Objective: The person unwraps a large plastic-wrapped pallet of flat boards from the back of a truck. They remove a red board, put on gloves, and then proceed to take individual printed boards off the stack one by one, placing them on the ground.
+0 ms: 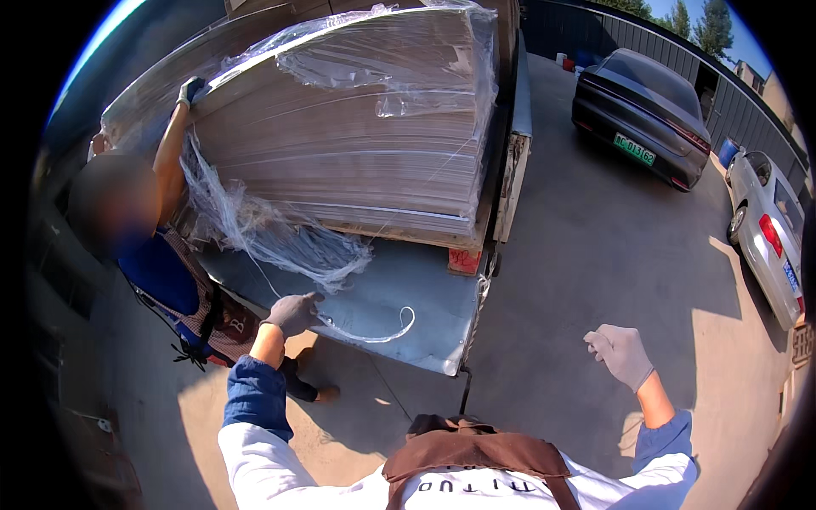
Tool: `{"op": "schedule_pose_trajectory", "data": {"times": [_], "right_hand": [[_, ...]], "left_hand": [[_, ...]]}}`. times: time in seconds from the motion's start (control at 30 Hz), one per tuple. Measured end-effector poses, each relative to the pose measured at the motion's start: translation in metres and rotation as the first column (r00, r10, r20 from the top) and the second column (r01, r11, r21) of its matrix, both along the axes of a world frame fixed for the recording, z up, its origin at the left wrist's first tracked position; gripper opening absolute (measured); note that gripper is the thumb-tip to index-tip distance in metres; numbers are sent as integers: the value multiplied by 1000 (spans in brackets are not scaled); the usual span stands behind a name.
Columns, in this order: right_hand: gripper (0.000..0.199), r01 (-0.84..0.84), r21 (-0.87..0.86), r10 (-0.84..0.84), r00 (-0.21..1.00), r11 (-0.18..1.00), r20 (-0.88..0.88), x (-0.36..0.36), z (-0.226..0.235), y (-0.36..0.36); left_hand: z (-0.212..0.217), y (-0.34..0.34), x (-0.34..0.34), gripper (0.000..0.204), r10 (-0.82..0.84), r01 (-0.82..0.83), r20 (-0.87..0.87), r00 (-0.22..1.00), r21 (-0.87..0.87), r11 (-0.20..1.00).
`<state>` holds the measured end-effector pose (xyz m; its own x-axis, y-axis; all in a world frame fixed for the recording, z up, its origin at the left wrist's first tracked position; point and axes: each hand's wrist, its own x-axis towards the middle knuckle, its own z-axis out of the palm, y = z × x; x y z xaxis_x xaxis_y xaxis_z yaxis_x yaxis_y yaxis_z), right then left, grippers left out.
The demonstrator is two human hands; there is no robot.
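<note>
Your brown apron (476,455) is closest. Your left hand (293,314) pinches a thin white strap (374,338). Your right hand (620,353) is curled up, and you seem to hold nothing in it. Some clear wrap (280,238) hangs loose and bunched by the big stack of brown sheets (357,161), so that bit looks undone. More clings to its top and right side, so that bit looks left. A helper (174,272) reaches up to the stack, which sits on a gray metal bed (408,297) in a sunny yard with two parked cars (642,119).
</note>
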<state>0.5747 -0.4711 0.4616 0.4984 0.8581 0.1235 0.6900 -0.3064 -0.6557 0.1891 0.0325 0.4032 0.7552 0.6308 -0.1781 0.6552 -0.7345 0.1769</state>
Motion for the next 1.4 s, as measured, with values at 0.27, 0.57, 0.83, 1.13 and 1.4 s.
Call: {"op": "schedule_pose_trajectory", "data": {"times": [0.27, 0.57, 0.83, 1.13, 1.4], "right_hand": [[25, -51, -57, 60, 982, 997, 180, 5, -32, 4], [26, 144, -51, -145, 989, 988, -3, 107, -54, -51], [28, -198, -124, 227, 925, 972, 304, 227, -48, 7], [26, -714, 27, 628, 633, 700, 452, 195, 78, 215], [27, -854, 86, 684, 467, 513, 561, 175, 87, 293]], "left_hand": [[132, 45, 238, 75, 386, 363, 922, -27, -351, 863], [203, 17, 243, 34, 590, 859, 800, -106, -225, 460], [203, 41, 179, 43, 749, 566, 625, -219, -544, 620], [281, 35, 158, 15, 513, 301, 847, -139, -457, 837], [280, 11, 92, 20, 189, -116, 933, -305, -234, 965]]}}
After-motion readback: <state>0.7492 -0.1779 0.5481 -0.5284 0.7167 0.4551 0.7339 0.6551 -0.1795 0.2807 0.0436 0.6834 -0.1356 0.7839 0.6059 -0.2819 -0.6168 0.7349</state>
